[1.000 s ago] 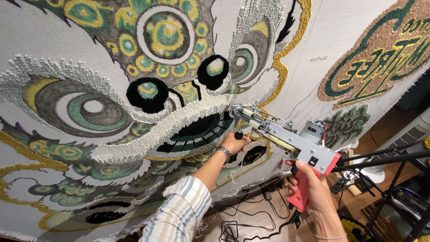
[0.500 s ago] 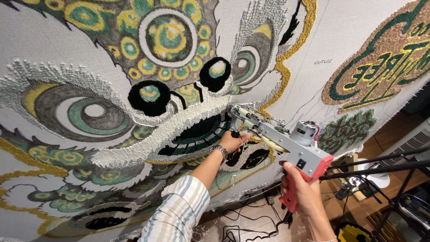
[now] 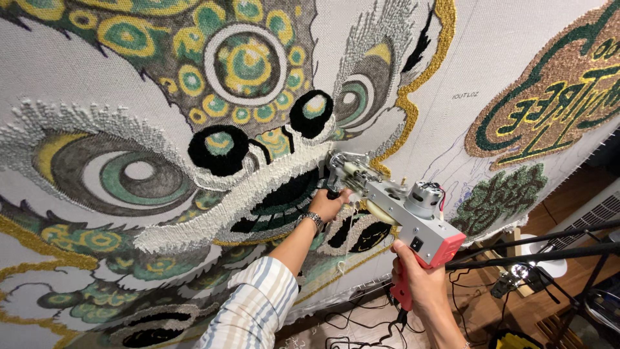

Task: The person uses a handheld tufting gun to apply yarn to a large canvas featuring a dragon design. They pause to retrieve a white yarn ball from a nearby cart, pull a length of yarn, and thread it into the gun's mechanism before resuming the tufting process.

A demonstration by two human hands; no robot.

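Note:
A large tufted rug with a lion-dance face in green, yellow, black and white hangs stretched on cloth in front of me. My right hand grips the red pistol handle of a tufting gun. My left hand, in a striped sleeve with a bracelet at the wrist, is closed around the gun's front grip near the needle. The gun's tip presses against the dark mouth area of the design, just below the white tufted band.
A second tufted piece with green and gold lettering sits at the upper right, and a green tree patch lies below it. Black stand legs, cables and a wooden floor show at the lower right.
The view has shifted slightly and the gun with both hands has moved a little up and to the left along the dark mouth area.

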